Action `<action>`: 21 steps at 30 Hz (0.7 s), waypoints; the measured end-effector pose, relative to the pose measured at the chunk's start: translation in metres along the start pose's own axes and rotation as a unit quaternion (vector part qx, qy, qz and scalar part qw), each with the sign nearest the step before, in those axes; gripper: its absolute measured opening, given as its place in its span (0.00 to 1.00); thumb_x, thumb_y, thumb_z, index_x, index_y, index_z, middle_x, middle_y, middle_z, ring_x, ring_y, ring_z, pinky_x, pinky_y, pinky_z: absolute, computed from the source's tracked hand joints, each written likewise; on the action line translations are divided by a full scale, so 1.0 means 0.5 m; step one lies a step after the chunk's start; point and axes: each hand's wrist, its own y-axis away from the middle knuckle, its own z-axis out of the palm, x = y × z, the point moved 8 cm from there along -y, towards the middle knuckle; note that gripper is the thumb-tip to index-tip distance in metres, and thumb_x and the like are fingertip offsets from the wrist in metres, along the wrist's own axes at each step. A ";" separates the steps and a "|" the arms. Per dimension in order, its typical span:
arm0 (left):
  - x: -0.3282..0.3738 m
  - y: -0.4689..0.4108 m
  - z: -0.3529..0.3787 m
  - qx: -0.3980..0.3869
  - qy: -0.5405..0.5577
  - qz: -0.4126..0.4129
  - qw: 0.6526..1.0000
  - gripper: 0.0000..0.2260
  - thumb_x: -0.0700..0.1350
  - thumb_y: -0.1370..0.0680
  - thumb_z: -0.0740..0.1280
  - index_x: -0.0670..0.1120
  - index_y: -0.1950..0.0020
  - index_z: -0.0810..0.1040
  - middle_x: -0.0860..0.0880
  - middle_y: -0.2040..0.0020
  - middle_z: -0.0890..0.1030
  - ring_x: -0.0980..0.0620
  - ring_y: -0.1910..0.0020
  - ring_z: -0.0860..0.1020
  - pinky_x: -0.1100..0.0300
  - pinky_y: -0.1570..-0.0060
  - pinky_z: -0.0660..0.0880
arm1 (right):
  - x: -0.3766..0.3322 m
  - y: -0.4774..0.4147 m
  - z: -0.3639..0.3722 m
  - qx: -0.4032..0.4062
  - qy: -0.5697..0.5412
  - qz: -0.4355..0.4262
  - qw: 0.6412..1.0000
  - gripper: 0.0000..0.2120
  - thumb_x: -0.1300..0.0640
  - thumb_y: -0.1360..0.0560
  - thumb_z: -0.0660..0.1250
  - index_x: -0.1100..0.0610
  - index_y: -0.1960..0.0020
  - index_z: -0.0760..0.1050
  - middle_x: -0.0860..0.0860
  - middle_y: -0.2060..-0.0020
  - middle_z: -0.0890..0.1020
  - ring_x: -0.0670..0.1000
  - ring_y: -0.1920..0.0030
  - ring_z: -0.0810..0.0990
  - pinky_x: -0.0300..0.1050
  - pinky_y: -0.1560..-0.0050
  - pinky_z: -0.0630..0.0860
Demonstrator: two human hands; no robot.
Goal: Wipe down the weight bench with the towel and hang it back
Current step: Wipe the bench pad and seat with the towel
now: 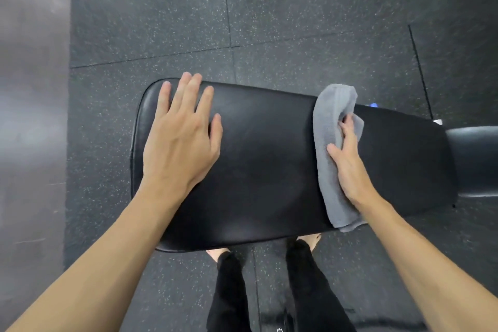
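A black padded weight bench (269, 164) lies crosswise below me, its rounded end at the left. A grey towel (327, 127) is draped across the pad right of the middle, from the far edge to the near edge. My right hand (347, 167) presses on the towel, fingers bunching its cloth near the far side. My left hand (180, 137) rests flat on the pad's left end, fingers spread, holding nothing.
Speckled black rubber floor tiles surround the bench. A second black pad section (477, 162) continues at the right edge. A grey wall or panel (29, 116) runs along the left. My legs in black trousers (269, 291) stand at the bench's near side.
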 end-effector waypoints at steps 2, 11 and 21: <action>0.004 -0.001 -0.003 -0.002 -0.014 -0.003 1.000 0.23 0.48 0.15 0.53 0.38 0.24 0.69 0.38 0.21 0.68 0.40 0.19 0.63 0.42 0.20 0.55 | -0.025 0.030 0.024 -0.022 0.014 -0.065 0.998 0.33 0.50 0.18 0.54 0.41 0.18 0.43 0.36 0.19 0.40 0.40 0.19 0.39 0.61 0.20 0.40; -0.005 -0.007 -0.013 0.035 0.024 -0.011 0.999 0.17 0.35 0.17 0.61 0.36 0.29 0.75 0.37 0.25 0.73 0.38 0.22 0.68 0.40 0.22 0.60 | -0.276 0.180 0.285 -0.066 0.123 -0.264 0.954 0.27 0.56 0.17 0.52 0.52 0.18 0.55 0.46 0.17 0.49 0.52 0.17 0.42 0.54 0.19 0.44; 0.047 0.005 0.002 0.065 0.029 -0.018 0.997 0.21 0.46 0.16 0.58 0.35 0.27 0.72 0.37 0.25 0.72 0.39 0.22 0.67 0.44 0.20 0.59 | -0.098 0.003 0.083 0.030 0.115 -0.151 0.981 0.26 0.53 0.16 0.51 0.50 0.18 0.54 0.45 0.18 0.53 0.48 0.18 0.45 0.55 0.19 0.45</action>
